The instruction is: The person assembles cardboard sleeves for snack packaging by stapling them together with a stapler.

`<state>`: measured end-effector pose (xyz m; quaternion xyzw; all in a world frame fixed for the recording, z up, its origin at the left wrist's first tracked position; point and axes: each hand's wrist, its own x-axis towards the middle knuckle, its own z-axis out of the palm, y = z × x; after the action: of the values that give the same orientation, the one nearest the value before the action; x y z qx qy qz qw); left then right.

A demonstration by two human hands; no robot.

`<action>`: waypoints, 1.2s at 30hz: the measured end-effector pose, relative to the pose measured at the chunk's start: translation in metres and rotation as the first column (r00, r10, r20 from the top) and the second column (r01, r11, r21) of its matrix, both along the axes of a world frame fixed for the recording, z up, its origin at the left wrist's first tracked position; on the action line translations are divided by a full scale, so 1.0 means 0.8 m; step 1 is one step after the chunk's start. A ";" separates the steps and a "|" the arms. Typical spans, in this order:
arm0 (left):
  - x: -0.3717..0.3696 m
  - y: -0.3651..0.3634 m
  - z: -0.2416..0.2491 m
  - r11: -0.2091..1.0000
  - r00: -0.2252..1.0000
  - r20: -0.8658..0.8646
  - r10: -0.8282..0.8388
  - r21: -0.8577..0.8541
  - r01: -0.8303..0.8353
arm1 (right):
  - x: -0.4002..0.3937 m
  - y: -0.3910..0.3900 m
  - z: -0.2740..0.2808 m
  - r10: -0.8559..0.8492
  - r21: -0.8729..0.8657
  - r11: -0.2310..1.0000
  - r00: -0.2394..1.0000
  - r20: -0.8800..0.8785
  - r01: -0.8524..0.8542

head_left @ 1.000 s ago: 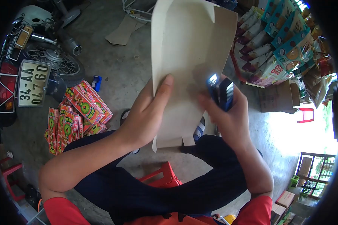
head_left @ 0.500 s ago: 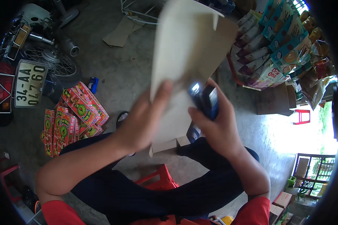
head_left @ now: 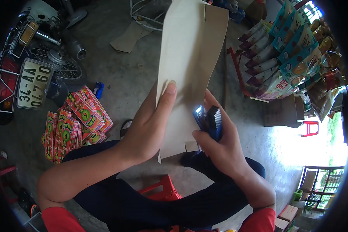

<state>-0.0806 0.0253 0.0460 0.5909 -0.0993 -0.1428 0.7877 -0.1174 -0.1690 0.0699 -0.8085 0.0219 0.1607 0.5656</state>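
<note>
My left hand (head_left: 149, 127) grips the left edge of a long, partly folded piece of cardboard (head_left: 181, 69), its thumb on the pale inner face. The cardboard stands up in front of me, with a raised brown side along its right and small flaps at its lower end. In my right hand (head_left: 224, 143) is a dark blue stapler (head_left: 214, 121), its shiny metal end pointing up and left, close to the cardboard's right edge. The right fingers reach behind that edge; whether they touch the cardboard is hidden.
Printed red fruit boxes (head_left: 81, 116) are piled on the floor at left, near a small blue object (head_left: 98, 90) and a motorbike (head_left: 34, 77). A red stool (head_left: 166, 189) is between my legs. Snack bags (head_left: 290, 65) hang at right. Flat cardboard (head_left: 127, 36) lies ahead.
The cardboard has turned slightly more upright and come to rest, less blurred than before. The stapler has moved down a little beside its right edge, still in my right hand.
</note>
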 end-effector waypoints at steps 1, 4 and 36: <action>-0.002 -0.001 -0.001 1.000 1.000 0.000 -0.014 0.005 0.014 | -0.001 0.002 0.007 -0.004 0.002 1.000 0.998 -0.059 0.004; -0.003 -0.006 -0.006 0.998 0.995 0.101 -0.016 0.063 0.009 | -0.010 0.013 0.004 0.026 0.037 0.999 0.999 0.026 -0.027; -0.012 -0.002 -0.014 0.978 0.979 -0.004 -0.202 0.061 0.202 | 0.002 -0.010 -0.019 0.114 -0.401 0.913 0.899 0.423 0.073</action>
<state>-0.0900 0.0239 0.0349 0.6018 -0.1552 -0.2242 0.7507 -0.1156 -0.1770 0.0544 -0.9237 -0.0814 -0.0267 0.3734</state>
